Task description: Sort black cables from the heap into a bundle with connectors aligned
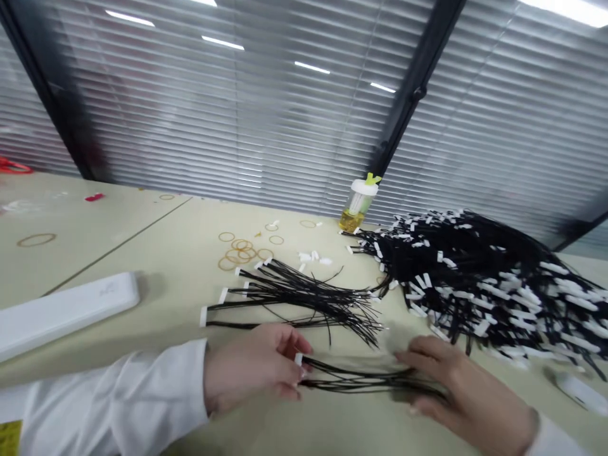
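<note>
Where your left hand [251,364] pinches: connector [299,360].
Right hand [456,380]: around black wires [396,380], closure unclear; slack could splay them.

The tabletop [175,244] extends forward to the blinds [285,126]. The left hand [254,364] and right hand [460,386] are at the near side, with the held cable bundle [354,381] between them. The cable group [294,294] lies directly beyond this bundle. Rubber bands [242,251] lie behind and to the left of the group; loose connectors [308,257] lie just behind it. The case [71,310] is at left, scissors [14,167] at the far-left rear. The cable pile [475,272] occupies the right side. The jar [356,209] stands near the rear edge, at the pile's left rear.
</note>
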The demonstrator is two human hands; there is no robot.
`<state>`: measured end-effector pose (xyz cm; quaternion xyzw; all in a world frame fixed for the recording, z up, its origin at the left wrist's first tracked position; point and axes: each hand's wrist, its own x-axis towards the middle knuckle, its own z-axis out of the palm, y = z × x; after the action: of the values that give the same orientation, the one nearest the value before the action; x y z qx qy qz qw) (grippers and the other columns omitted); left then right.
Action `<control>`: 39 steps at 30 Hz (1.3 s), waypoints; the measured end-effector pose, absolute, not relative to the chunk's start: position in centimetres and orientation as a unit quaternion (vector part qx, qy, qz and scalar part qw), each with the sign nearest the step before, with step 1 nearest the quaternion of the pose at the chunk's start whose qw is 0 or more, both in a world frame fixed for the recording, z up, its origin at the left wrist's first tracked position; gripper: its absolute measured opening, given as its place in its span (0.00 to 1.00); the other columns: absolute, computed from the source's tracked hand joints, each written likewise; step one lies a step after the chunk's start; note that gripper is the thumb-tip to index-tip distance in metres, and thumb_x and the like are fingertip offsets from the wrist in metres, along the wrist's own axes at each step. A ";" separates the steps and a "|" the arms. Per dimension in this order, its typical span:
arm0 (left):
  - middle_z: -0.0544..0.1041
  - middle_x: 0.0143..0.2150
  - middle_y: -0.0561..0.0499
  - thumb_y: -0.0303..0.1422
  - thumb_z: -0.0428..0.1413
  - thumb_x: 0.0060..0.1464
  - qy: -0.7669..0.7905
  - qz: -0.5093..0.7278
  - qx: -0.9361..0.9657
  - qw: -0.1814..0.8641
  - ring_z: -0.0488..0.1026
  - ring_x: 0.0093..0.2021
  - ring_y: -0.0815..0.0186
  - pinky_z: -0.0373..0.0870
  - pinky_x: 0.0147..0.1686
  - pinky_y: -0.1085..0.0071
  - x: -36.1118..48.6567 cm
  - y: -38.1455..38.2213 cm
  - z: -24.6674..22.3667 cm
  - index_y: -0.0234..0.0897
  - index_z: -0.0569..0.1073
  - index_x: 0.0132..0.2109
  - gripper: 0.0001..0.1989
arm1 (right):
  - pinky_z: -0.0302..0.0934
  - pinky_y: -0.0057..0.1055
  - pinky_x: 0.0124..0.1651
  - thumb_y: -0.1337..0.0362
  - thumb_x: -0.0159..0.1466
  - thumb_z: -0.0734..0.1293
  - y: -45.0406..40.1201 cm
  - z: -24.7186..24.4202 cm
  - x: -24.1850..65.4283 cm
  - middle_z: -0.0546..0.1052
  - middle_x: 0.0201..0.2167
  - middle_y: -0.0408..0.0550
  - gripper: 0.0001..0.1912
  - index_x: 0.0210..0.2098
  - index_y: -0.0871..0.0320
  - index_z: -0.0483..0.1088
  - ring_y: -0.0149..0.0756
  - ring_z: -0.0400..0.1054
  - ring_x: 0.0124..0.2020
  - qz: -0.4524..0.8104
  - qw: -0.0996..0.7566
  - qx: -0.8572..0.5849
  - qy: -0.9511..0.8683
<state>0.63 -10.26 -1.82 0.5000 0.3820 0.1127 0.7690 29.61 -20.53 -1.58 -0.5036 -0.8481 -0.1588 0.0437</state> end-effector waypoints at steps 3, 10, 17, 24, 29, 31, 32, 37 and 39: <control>0.68 0.28 0.57 0.23 0.56 0.37 0.385 0.087 0.476 0.786 0.72 0.29 0.68 0.67 0.25 0.72 0.9 -10.6 -2.6 0.35 0.63 0.36 0.15 | 0.66 0.29 0.41 0.56 0.58 0.61 -18.4 1.1 28.8 0.68 0.47 0.52 0.19 0.48 0.53 0.64 0.35 0.67 0.44 -0.091 0.080 -0.509 -0.852; 0.66 0.25 0.57 0.31 0.55 0.44 0.360 0.151 0.468 0.793 0.71 0.26 0.71 0.68 0.25 0.73 0.9 -11.1 -2.9 0.34 0.62 0.32 0.09 | 0.61 0.33 0.45 0.64 0.61 0.60 -3.3 0.6 22.8 0.73 0.34 0.48 0.09 0.36 0.60 0.70 0.32 0.67 0.38 -0.026 0.083 -0.507 -0.858; 0.66 0.24 0.57 0.29 0.53 0.46 0.365 0.182 0.480 0.777 0.70 0.22 0.73 0.67 0.22 0.75 0.9 -11.3 -3.4 0.33 0.62 0.31 0.06 | 0.62 0.36 0.43 0.60 0.62 0.59 2.2 -3.6 21.8 0.69 0.41 0.49 0.13 0.41 0.62 0.65 0.31 0.65 0.40 -0.001 0.060 -0.517 -0.854; 0.65 0.24 0.57 0.32 0.56 0.46 0.394 0.181 0.487 0.758 0.70 0.24 0.73 0.68 0.22 0.77 0.8 -11.3 -2.9 0.32 0.65 0.32 0.09 | 0.63 0.30 0.37 0.59 0.63 0.58 -0.8 -2.2 23.0 0.71 0.29 0.44 0.13 0.35 0.64 0.66 0.26 0.66 0.31 0.046 0.142 -0.561 -0.814; 0.66 0.23 0.58 0.31 0.54 0.47 0.403 0.176 0.497 0.748 0.70 0.24 0.73 0.69 0.23 0.75 0.8 -11.4 -2.9 0.32 0.64 0.33 0.07 | 0.60 0.22 0.27 0.61 0.65 0.53 -5.0 -2.7 21.5 0.73 0.25 0.43 0.14 0.32 0.63 0.65 0.22 0.66 0.22 0.126 0.181 -0.542 -0.811; 0.66 0.24 0.58 0.31 0.54 0.47 0.404 0.174 0.503 0.744 0.70 0.25 0.73 0.69 0.24 0.75 0.9 -11.3 -2.9 0.33 0.64 0.33 0.07 | 0.57 0.20 0.25 0.62 0.63 0.55 -6.6 -2.6 20.6 0.72 0.22 0.43 0.13 0.30 0.62 0.65 0.22 0.65 0.20 0.140 0.184 -0.529 -0.817; 0.66 0.23 0.58 0.31 0.54 0.47 0.405 0.171 0.506 0.742 0.70 0.25 0.73 0.69 0.24 0.75 0.9 -11.3 -2.9 0.33 0.64 0.33 0.07 | 0.56 0.20 0.25 0.62 0.62 0.57 -7.2 -2.5 20.1 0.71 0.21 0.42 0.11 0.29 0.62 0.66 0.22 0.64 0.20 0.140 0.184 -0.524 -0.820; 0.67 0.23 0.57 0.32 0.54 0.47 0.395 0.159 0.525 0.737 0.70 0.26 0.71 0.70 0.26 0.73 0.9 -11.5 -3.3 0.34 0.64 0.33 0.07 | 0.55 0.23 0.32 0.64 0.58 0.62 -7.8 -2.0 17.7 0.69 0.25 0.43 0.06 0.30 0.60 0.67 0.25 0.62 0.27 0.105 0.183 -0.515 -0.831; 0.68 0.22 0.57 0.32 0.54 0.47 0.390 0.157 0.538 0.731 0.70 0.26 0.71 0.69 0.26 0.73 0.9 -11.6 -3.5 0.34 0.64 0.33 0.07 | 0.55 0.25 0.34 0.61 0.58 0.62 -6.9 -2.3 16.7 0.69 0.28 0.44 0.08 0.32 0.59 0.67 0.27 0.62 0.29 0.090 0.175 -0.518 -0.833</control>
<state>0.89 -11.64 -3.52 0.5375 0.3899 0.1573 0.7310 16.67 -6.86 -2.27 -0.5178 -0.8326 0.0905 0.1747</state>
